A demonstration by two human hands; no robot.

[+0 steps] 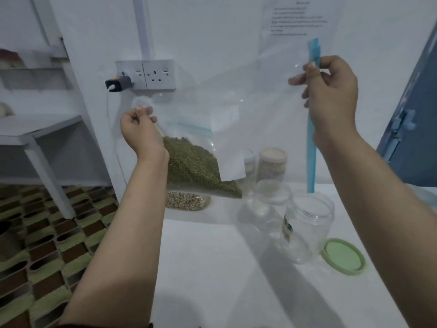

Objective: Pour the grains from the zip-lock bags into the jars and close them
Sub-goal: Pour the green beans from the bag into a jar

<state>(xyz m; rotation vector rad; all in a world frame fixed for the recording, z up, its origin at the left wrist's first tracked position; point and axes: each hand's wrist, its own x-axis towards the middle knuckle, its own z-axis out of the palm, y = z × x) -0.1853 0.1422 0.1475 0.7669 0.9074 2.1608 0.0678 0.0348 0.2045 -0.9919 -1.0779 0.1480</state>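
Clear bag (248, 110) of green grains (198, 166) held up above the table (212, 268), stretched between both hands. Left hand (139, 131) pinches its lower corner, right hand (331, 91) pinches the blue zip strip (311, 147). Open jar (307, 228) and green lid (343, 255) below.

Zip-lock bag (236, 110) held up over the table (212, 268), between the two hands: left hand (139, 131) on its lower left corner, right hand (331, 95) higher at its zip strip (311, 147). Grains (198, 166) sit in the bag's low left corner. Open jar (307, 228) on the table below right of the bag, lid (343, 255) just right of it. Second open jar (269, 204) behind-left of the first, two closed jars (272, 164) further back. Another grain bag (186, 201) lies on the table under the held one. Wall socket (158, 74) behind
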